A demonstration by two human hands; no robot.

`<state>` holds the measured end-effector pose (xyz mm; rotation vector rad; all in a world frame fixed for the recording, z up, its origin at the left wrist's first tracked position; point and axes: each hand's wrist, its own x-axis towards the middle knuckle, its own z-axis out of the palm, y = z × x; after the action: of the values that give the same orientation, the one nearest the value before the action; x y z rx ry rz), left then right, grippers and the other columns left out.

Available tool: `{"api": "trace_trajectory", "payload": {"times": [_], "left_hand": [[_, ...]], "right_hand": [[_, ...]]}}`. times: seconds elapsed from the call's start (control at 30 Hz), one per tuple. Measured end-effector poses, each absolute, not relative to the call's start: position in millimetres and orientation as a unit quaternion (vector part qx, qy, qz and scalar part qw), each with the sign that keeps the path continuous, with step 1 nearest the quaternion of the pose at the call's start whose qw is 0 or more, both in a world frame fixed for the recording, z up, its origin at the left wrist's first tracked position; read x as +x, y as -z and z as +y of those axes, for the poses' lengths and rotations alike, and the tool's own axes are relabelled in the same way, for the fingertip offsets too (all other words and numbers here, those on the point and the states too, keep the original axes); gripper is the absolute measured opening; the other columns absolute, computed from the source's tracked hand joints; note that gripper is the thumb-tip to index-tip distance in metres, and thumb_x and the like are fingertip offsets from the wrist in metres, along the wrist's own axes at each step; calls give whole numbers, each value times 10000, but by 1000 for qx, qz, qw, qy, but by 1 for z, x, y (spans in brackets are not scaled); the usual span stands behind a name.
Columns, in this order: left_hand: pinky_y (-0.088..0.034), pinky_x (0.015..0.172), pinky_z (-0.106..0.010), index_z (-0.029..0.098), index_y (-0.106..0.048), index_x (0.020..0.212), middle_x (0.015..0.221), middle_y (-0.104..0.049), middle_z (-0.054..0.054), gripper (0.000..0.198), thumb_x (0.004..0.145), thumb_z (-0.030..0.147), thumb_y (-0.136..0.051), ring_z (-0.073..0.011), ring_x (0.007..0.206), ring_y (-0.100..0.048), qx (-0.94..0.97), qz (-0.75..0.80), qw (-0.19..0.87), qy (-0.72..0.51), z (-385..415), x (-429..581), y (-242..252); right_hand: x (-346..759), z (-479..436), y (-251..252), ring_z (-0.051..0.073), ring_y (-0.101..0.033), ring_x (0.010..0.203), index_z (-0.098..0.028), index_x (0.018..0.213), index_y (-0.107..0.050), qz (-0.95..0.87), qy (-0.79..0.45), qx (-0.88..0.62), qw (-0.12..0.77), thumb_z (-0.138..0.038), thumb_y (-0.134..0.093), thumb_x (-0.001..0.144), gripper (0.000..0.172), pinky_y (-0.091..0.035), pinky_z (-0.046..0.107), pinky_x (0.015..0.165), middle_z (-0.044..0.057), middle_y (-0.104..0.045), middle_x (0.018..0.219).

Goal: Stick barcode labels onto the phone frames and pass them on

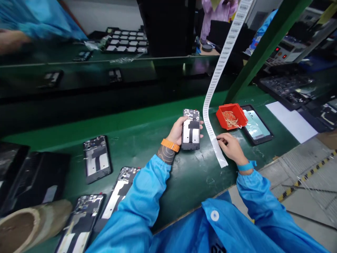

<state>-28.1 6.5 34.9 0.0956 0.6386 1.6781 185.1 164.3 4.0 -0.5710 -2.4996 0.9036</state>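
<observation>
My left hand (pixel 177 131) is wrapped round an opened phone (pixel 191 131) whose circuit board and silver battery area face up. To its right, a long white strip of barcode labels (pixel 212 82) hangs from above and curls down onto the green table (pixel 192 179). My right hand (pixel 229 147) is at the strip's lower right edge, thumb and fingertips pinched together. Whatever lies between those fingertips is too small to name. Just beyond that hand stands a red bin (pixel 222 120) with tan bands in it.
More opened phones lie at left, one (pixel 97 160) by itself. A cardboard tube (pixel 50 219) and black trays (pixel 39 172) sit far left. Right of the bin are a phone in a black tray (pixel 256 124) and white paper (pixel 291 121). A green post (pixel 263 56) rises behind.
</observation>
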Motion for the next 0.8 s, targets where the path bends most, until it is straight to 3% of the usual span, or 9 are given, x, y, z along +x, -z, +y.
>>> {"api": "trace_trajectory", "payload": {"times": [0.2, 0.53, 0.8], "left_hand": [[-642, 698, -415, 116, -689, 1021, 791, -733, -107, 552, 974, 622, -474, -213, 665, -724, 34, 354, 680, -642, 29, -4, -22], [-642, 649, -403, 129, -689, 953, 748, -718, -104, 619, 934, 710, -476, -232, 670, -734, 41, 360, 699, -617, 34, -2, -15], [-634, 611, -405, 134, -697, 990, 762, -722, -106, 588, 912, 695, -538, -244, 665, -730, 50, 369, 697, -613, 40, -1, -11]], "right_hand": [[161, 178, 16, 212, -628, 825, -182, 1061, -712, -929, -254, -180, 198, -174, -536, 879, 253, -521, 377, 840, 101, -661, 1052], [152, 188, 12, 226, -593, 838, -186, 938, -664, -950, -213, -166, 157, -158, -553, 861, 139, -486, 351, 804, 77, -609, 927], [160, 177, 19, 269, -606, 992, -200, 1013, -701, -960, -157, -150, 180, -179, -484, 946, 228, -503, 394, 880, 119, -662, 1014]]}}
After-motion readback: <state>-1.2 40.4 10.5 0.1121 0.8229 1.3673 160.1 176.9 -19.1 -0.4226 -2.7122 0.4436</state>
